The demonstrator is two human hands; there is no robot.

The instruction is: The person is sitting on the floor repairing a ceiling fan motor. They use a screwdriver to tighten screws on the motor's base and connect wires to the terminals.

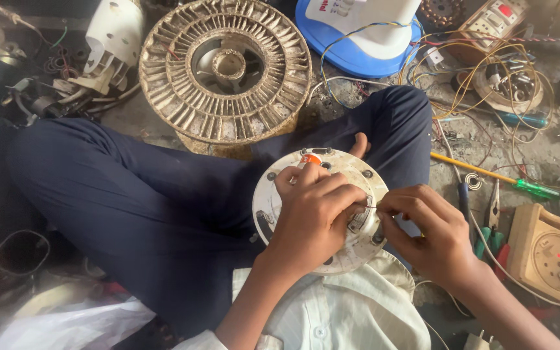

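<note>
**Both hands on round motor plate in lap**

Person sits cross-legged on the floor (487, 152), dark trousers (131, 201), pale shirt (351, 311). A round white motor plate (348, 172) rests on the lap, centre of view, screws around its rim and an orange part (310, 158) at its 11 o'clock edge.

Left hand (312, 210) lies on top of the plate, fingers curled, fingertips closed down on the plate's middle; grip together, pressing on the plate. Right hand (426, 227) sits at the plate's 3 o'clock edge, thumb and forefinger pinched together on a thin wire (370, 207) that runs toward the left hand. Grip clamped on the wire. What the wire's end joins is hidden under the left fingers.

Around:
- 12 o'clock of the plate: big dirty round fan grille (225, 71), hub in the middle, standing on the floor.
- 1 o'clock: blue and white appliance base (358, 39), with loose coloured wires (481, 71) to its right.
- 3 o'clock, well apart: yellow-shaft screwdriver with green handle (494, 176).
- 4 o'clock: pliers (490, 227) with green and red handles just beside the right wrist; beige box with round dial (549, 253) farther out.
- 10 o'clock, far: white plastic housing (113, 39) among scrap parts.
- 8 o'clock: clear plastic bag (66, 324).
</note>
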